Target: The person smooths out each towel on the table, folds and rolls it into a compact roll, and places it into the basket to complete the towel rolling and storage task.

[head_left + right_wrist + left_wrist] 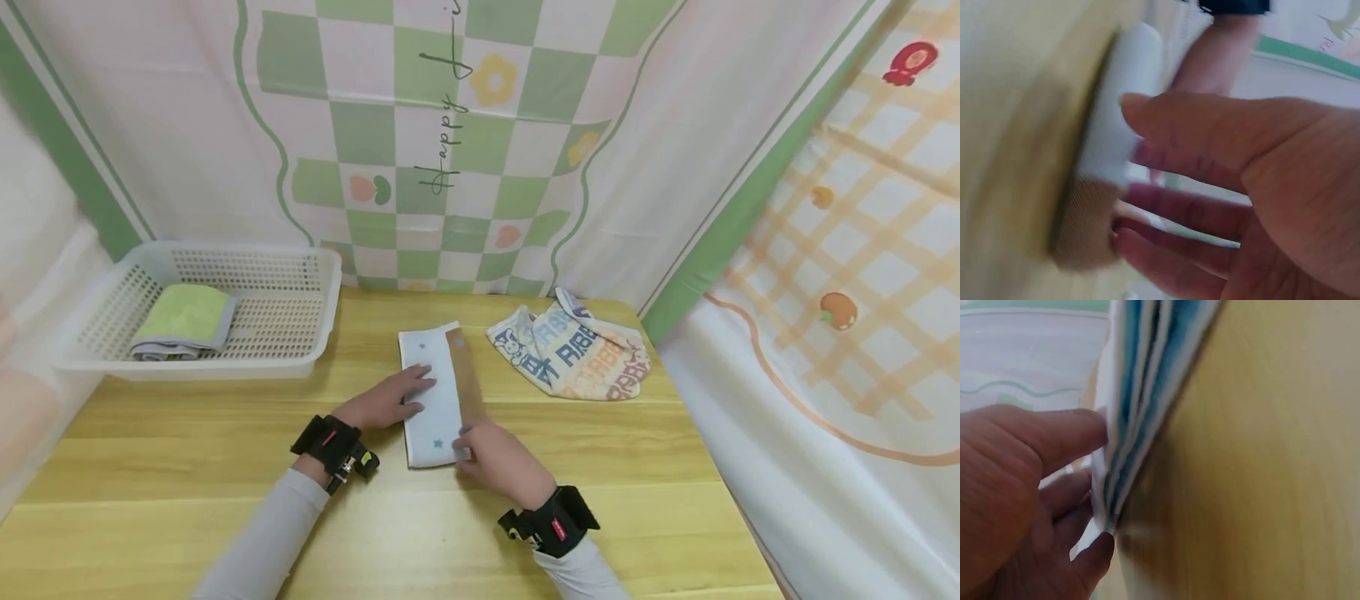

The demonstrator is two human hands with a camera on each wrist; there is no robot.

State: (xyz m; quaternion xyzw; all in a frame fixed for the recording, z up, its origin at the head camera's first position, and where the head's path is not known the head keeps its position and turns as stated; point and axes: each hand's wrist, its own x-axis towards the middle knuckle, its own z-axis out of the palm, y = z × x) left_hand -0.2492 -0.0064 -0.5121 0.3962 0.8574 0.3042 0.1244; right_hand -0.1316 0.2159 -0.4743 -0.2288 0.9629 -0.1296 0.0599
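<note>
A folded towel (435, 400), pale blue with small blue stars and a brown band along its right side, lies on the wooden table. My left hand (386, 400) rests spread fingers on its left part. In the left wrist view, several stacked layers of the towel (1141, 394) show at the edge beside the thumb and fingertips. At the towel's near right corner is my right hand (502, 458), fingers on the top surface. The right wrist view, blurred, has the thumb (1154, 112) touching the rounded fold, with fairly straight fingers beyond.
A white perforated basket (322, 333) stands at the back left, holding a folded green and grey towel (183, 321). A crumpled towel with coloured lettering (573, 350) lies at the back right. Patterned curtains (427, 225) hang behind the table and at its sides.
</note>
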